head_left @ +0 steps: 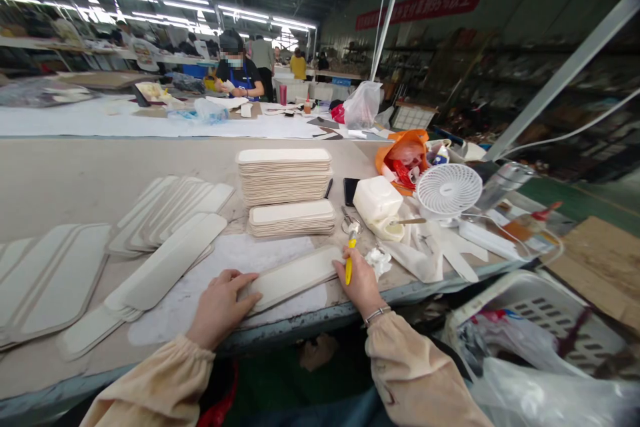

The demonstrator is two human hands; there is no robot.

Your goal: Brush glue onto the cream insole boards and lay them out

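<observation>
A long pale panel with rounded corners (295, 275) lies near the table's front edge. My left hand (223, 303) rests on its left end, thumb and fingers apart. At its right end, my right hand (359, 278) is closed on a yellow-handled tool (351, 260) and touches the panel. Two stacks of similar panels, a taller one (285, 177) and a lower one (293, 218), stand just behind. More panels (173, 263) are fanned out to the left, with further ones (60, 280) at the far left.
Right of the stacks are a black phone (351, 191), a white container (377, 198), an orange bag (401, 160), a white fan (449, 190) and a bottle (530, 223). A plastic basket (530, 300) stands below the right edge. Across the table sits a person (240, 70).
</observation>
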